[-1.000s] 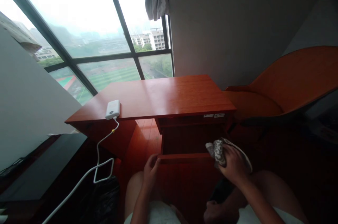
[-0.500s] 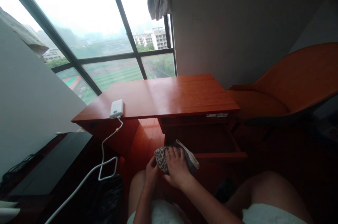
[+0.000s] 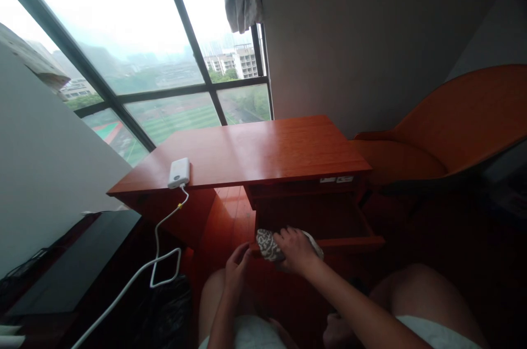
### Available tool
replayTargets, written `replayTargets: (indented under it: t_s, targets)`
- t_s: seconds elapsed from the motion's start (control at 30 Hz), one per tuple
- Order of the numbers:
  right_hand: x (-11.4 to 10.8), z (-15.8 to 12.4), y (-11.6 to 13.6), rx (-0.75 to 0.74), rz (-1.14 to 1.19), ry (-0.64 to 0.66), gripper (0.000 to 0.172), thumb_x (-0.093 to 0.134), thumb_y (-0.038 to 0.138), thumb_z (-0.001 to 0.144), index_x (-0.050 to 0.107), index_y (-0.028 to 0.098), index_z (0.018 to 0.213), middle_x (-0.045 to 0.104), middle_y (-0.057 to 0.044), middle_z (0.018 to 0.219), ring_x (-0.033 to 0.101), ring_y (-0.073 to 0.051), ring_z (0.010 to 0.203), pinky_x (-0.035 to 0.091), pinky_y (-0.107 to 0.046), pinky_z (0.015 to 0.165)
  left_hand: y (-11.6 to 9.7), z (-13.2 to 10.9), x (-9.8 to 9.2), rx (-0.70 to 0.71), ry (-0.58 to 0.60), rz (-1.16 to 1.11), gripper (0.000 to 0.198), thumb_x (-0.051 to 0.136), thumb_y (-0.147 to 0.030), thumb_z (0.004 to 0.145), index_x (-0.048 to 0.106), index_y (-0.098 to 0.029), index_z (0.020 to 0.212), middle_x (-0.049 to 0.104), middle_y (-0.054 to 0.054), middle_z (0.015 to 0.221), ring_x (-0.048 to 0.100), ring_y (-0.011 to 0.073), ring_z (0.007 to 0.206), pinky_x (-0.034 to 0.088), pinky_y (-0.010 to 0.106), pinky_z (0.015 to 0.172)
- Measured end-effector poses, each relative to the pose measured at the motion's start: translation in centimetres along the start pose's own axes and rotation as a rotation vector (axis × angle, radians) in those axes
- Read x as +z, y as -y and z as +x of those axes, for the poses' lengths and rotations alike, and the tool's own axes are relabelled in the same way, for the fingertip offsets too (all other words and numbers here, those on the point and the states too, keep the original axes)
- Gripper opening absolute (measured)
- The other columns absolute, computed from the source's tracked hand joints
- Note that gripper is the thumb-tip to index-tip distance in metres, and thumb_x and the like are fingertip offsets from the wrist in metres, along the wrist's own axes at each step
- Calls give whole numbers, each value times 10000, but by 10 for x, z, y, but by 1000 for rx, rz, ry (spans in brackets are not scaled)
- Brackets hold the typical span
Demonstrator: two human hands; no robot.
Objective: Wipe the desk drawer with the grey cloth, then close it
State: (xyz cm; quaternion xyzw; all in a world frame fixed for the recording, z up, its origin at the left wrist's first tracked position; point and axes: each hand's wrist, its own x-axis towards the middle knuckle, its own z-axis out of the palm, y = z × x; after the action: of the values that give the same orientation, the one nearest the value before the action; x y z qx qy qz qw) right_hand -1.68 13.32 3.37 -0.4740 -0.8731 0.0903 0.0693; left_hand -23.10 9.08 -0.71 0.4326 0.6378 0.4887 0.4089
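Observation:
My right hand [image 3: 294, 248] is closed on a patterned grey-and-white cloth pouch [image 3: 268, 246] at the front left corner of an open wooden drawer [image 3: 349, 241] under a red-brown desk [image 3: 255, 151]. My left hand [image 3: 235, 266] rests against the drawer's front left edge, fingers curled on the wood. The inside of the drawer is dark and I cannot make out its contents.
A white power bank [image 3: 179, 172] lies at the desk's front left with a white cable [image 3: 158, 266] looping down. An orange chair [image 3: 448, 129] stands on the right. A large window [image 3: 135, 63] is behind, a dark low surface [image 3: 69, 266] at left. My knees are below.
My right hand carried the pouch from the drawer's right side to its left front corner, then lowered it toward the drawer. The left hand stayed at the drawer edge.

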Motion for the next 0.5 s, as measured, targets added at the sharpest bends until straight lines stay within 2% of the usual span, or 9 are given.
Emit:
replayTargets:
  t_s: [0.13, 0.23, 0.3, 0.43, 0.5]
  targets:
    - [-7, -35, -46, 92, 20, -40, 403, 706, 396, 657, 592, 230, 1006, 672, -75, 1019, 580, -314, 1036, 463, -447, 904, 2, 1, -1, -14, 14, -21, 507, 715, -559, 683, 717, -175, 1014, 740, 104, 1099, 656, 291, 1090, 514, 381, 956]
    - [-8, -71, -90, 144, 12, -97, 490, 713, 410, 671, 589, 244, 1115, 675, -54, 1071, 569, -287, 1065, 412, -452, 1001, 4, 1, -1, -14, 14, -38, 499, 722, -550, 681, 719, -176, 1012, 744, 102, 1084, 655, 298, 1087, 503, 397, 972]
    - [-1, -100, -120, 164, -23, -168, 581, 690, 419, 702, 541, 240, 1234, 652, -62, 1196, 544, -278, 1133, 351, -465, 1078, 4, 2, -1, -9, 4, -41, 496, 720, -551, 684, 719, -179, 1011, 744, 97, 1080, 654, 298, 1087, 496, 403, 982]
    - [31, -154, -164, 349, -149, -447, 689, 608, 394, 756, 430, 157, 1378, 554, -146, 1379, 429, -336, 1310, 271, -550, 1142, 5, 2, 0, 2, 5, -32, 491, 717, -547, 689, 715, -180, 1015, 740, 95, 1086, 652, 291, 1085, 499, 387, 967]
    - [51, -168, -171, 518, -83, -607, 691, 513, 423, 807, 428, 11, 1356, 510, -260, 1379, 380, -371, 1353, 327, -537, 1119, 6, 3, 0, 6, 14, -34, 486, 714, -540, 697, 712, -174, 1015, 738, 99, 1086, 648, 290, 1088, 503, 379, 954]
